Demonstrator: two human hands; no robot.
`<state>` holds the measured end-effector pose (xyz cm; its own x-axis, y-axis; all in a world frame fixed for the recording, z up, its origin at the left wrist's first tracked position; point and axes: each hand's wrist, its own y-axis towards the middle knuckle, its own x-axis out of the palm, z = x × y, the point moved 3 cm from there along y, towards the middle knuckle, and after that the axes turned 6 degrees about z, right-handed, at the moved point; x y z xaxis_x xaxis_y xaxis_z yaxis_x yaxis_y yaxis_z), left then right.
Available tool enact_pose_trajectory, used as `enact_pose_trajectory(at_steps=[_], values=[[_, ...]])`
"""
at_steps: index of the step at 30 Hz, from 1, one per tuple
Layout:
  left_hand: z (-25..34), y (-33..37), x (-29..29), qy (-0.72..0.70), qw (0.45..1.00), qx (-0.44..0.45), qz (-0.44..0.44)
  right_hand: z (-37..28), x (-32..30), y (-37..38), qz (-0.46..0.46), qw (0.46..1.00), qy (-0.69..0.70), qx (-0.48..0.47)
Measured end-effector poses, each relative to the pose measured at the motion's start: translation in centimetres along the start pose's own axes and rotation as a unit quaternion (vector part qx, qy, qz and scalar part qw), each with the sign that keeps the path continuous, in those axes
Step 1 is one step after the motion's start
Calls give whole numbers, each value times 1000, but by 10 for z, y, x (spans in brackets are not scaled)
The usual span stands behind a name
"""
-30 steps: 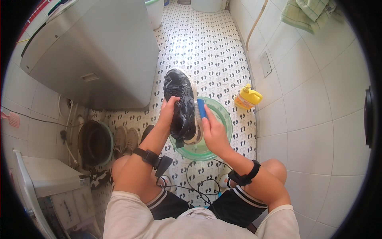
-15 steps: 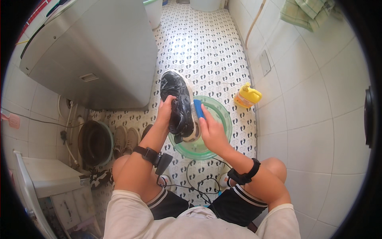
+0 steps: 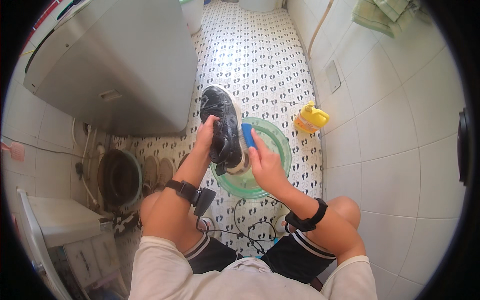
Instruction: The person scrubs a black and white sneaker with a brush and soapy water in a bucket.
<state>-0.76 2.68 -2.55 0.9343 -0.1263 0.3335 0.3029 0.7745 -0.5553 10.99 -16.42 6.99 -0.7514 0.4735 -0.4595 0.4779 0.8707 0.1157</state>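
Note:
A wet black shoe [image 3: 227, 135] with a white sole is held up over the left part of a green basin [image 3: 285, 150], its toe pointing away from me. My left hand [image 3: 206, 134] is closed round the shoe at its opening, the thumb over the upper. In my right hand [image 3: 265, 162] is a blue brush [image 3: 248, 135], gripped from the right side. The pale bristles press against the right edge of the sole. Patches of suds or wet shine show on the shoe's toe. The basin stands on the floor in front of my knees.
A yellow jug [image 3: 311, 119] stands right of the basin near the tiled wall. A grey appliance [image 3: 120, 65] fills the far left. Brown shoes [image 3: 162, 172] and a dark round tub [image 3: 120, 177] sit at the left. Black cables [image 3: 245, 235] lie between my feet.
The shoe has shifted very slightly away from me and to the left, with my left hand on it. The brush stays against the sole's edge.

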Motion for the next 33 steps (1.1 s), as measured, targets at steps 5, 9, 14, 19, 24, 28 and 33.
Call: enact_pose_trajectory(at_steps=[5,9,14,19,24,28,33], values=[[7,-18,15,7,1000,4,8,4,-2,8,23,1000,3,3],[17,-28,17,4,999,41,30,2,3,-7,14,1000,-8,-8],[8,-20,11,-6,999,-36,-18,0,2,-1,-8,1000,8,25],[8,-19,17,3,999,-3,42,-2,-1,2,17,999,11,32],[10,-13,5,-10,1000,19,20,-4,5,-15,-2,1000,15,26],[7,-17,13,-19,1000,-17,-11,2,1,-1,-10,999,-14,51],[10,-25,20,7,999,20,37,11,4,-2,18,1000,-23,7]])
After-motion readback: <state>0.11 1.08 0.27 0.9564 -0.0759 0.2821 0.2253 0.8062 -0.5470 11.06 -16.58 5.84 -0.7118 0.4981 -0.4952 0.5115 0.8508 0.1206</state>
